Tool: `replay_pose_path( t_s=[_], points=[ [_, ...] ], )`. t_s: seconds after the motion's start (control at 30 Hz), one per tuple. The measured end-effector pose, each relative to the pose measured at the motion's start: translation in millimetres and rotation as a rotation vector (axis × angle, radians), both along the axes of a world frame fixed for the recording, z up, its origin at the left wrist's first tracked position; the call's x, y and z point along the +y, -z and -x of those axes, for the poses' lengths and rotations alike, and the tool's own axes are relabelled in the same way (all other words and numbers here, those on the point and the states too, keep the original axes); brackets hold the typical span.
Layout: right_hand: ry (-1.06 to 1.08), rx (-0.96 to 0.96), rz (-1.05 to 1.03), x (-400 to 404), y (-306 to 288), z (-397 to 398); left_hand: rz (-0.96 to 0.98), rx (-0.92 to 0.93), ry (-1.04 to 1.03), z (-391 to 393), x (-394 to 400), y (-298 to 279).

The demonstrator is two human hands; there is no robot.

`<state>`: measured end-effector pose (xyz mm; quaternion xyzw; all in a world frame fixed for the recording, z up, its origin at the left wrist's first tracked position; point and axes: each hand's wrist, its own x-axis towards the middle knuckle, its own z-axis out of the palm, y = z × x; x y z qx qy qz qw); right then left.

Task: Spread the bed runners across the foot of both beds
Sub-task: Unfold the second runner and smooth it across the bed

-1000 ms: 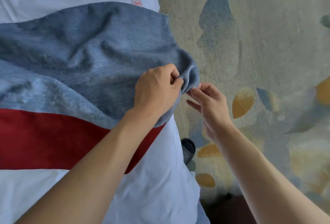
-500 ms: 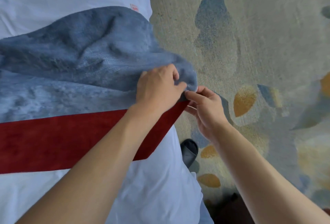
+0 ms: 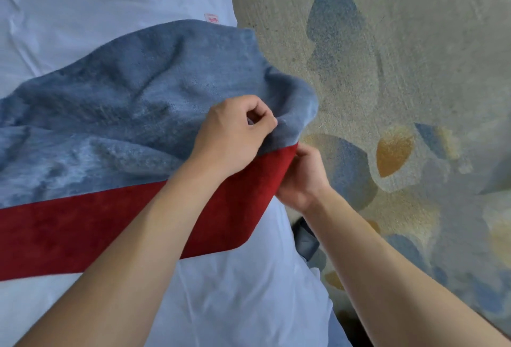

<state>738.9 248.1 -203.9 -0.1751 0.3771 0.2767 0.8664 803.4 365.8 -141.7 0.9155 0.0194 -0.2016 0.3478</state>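
Bed runner [image 3: 116, 131] lies rumpled across white bed [image 3: 235, 291]. Left hand [image 3: 235, 136] grip pinches its blue corner; right hand [image 3: 304, 178] grips the red edge. Risk: uneven pull skews it, or overhang slides to the carpet [image 3: 414, 56].

Single head view, steeply downward, close over bed [image 3: 83, 9] edge and carpet [image 3: 414, 56].

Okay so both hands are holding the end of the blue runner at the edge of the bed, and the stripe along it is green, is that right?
Not quite: the stripe is red, not green, as the head view shows. The rest holds: the left hand and right hand both grip the end of the blue runner at the edge of the bed.
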Motion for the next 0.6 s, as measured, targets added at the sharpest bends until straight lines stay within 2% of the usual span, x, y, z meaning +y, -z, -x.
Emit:
replay_pose_path(
  t_s=[0.1, 0.23, 0.33, 0.5, 0.6],
  points=[
    [-0.048, -0.074, 0.107, -17, -7, 1, -0.107, -0.059, -0.001, -9, 2, -1],
    [-0.155, -0.183, 0.51, -61, -14, 19, -0.198, -0.104, 0.027, -14, -7, 8],
    [-0.219, -0.23, 0.676, -94, -25, 36, -0.28, -0.17, 0.097, -11, -14, 13],
    [-0.461, -0.191, 1.035, -113, -30, 49, -0.26, -0.259, 0.3, 8, -41, 20],
    [-0.577, -0.204, 1.228, -118, -32, 55, -0.208, -0.28, 0.548, 26, -77, 27]
  ],
)
